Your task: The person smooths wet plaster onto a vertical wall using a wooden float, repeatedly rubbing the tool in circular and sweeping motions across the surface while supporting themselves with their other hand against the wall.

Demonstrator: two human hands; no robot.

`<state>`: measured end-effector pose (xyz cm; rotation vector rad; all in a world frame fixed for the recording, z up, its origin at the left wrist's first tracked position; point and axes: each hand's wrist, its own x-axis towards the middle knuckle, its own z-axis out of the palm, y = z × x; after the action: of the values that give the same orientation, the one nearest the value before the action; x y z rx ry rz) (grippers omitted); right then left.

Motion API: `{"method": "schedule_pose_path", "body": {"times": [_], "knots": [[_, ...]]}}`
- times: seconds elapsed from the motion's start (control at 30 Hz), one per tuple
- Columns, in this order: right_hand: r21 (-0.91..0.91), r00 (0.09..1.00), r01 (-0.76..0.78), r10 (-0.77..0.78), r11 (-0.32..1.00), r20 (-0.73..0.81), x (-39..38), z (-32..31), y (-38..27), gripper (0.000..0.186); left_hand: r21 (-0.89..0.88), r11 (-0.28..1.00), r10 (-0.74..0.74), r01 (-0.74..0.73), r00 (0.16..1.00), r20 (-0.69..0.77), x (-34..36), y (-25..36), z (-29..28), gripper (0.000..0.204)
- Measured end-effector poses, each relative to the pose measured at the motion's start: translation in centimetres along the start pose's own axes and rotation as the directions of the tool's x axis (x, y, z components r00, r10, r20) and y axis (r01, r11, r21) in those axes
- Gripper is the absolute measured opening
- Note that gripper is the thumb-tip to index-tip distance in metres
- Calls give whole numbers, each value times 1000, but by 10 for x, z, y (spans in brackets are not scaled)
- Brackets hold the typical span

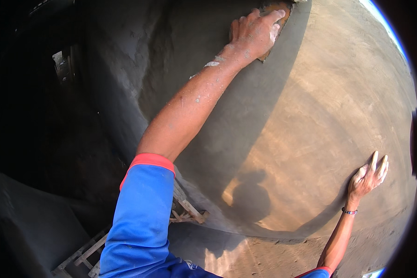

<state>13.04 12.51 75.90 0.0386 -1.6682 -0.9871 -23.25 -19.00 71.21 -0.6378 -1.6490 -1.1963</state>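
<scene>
My left hand point(255, 33), spotted with wet plaster, reaches up to the top of the view. It is closed on a plastering float point(283, 6) with an orange-brown back and a plaster-caked edge; the hand covers much of it. The float lies against the smooth grey plastered wall point(217, 125), in the shaded strip beside the sunlit part. Lower down at the right, my right hand point(368, 179) rests with its fingers stretched out against the sunlit plaster. Nothing is in it, and whitish plaster coats its fingers. A beaded bracelet point(349, 211) circles that wrist.
At lower left, behind my left arm, stands a wooden frame like a ladder point(85, 254). Rough wooden pieces point(190, 212) stick out near the wall's lower edge. A rougher brown band point(282, 255) runs below the smooth plaster. The far left is dark.
</scene>
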Motion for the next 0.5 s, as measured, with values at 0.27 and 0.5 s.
{"method": "schedule_pose_path", "body": {"times": [0.27,0.5], "knots": [[-72,1000,14,-14,997,-11,5,-5,2,54,-63,716,-698,695,715,-50,-124,-156,-11,41],[-45,999,45,-46,998,-21,7,1,-2,50,-35,947,-308,321,931,198,-227,4,19,52]]}}
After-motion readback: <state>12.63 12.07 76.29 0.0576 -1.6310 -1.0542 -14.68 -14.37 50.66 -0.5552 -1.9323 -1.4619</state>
